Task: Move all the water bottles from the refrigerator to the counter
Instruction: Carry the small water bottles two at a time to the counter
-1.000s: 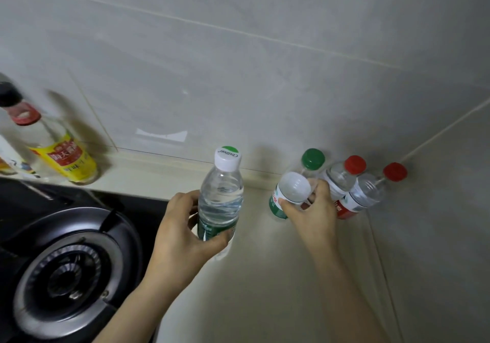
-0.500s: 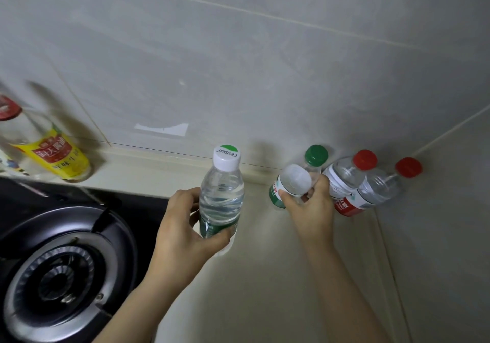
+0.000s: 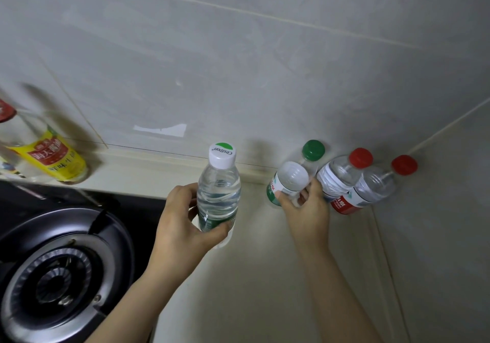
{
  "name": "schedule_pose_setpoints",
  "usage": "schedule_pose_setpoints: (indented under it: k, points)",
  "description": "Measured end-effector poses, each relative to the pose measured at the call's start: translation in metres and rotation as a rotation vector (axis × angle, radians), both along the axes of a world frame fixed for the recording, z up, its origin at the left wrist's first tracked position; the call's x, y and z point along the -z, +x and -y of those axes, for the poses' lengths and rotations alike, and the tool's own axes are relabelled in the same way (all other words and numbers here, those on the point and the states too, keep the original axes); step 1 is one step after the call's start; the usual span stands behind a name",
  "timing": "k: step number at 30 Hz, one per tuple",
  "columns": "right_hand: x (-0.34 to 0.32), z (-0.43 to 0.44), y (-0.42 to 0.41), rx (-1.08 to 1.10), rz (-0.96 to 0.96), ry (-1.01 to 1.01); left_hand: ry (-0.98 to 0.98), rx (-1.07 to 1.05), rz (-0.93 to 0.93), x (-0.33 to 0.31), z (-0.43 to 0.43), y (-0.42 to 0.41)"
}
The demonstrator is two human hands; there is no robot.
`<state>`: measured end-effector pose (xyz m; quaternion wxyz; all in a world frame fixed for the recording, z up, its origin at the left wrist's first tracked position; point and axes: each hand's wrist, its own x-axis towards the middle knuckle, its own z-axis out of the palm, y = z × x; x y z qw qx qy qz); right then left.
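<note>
Presently, a white-capped bottle [image 3: 218, 189] is being gripped by the left hand [image 3: 183, 226] beside the stove [image 3: 61, 268]. A second bottle [image 3: 287, 183] is being clasped by the right hand [image 3: 307, 210] at the counter's [image 3: 252, 276] back corner, touching the red-capped bottles [image 3: 342, 181]; those are likely being put at risk of toppling.

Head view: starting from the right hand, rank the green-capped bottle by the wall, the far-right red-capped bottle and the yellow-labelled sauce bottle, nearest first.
1. Green-capped bottle: just beyond the right hand, against the wall.
2. Far-right red-capped bottle: in the corner, right of the hand.
3. Yellow-labelled sauce bottle: far left, behind the stove.
</note>
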<state>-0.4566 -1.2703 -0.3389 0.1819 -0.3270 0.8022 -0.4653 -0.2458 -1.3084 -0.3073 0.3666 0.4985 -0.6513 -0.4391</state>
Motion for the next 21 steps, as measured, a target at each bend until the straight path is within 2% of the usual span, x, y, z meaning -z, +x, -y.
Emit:
schedule_pose_setpoints:
  k: [5, 12, 21]
  points:
    - [-0.001, -0.025, 0.007, -0.008, -0.031, 0.045, -0.002, 0.028, 0.009, 0.002, 0.006, -0.006]
    - [-0.001, -0.062, 0.007, -0.104, -0.155, 0.225, 0.0, 0.071, 0.039, 0.009, 0.021, -0.026]
    - [-0.001, -0.087, 0.004, -0.116, -0.154, 0.256, 0.005, 0.093, 0.08, 0.021, 0.044, -0.055]
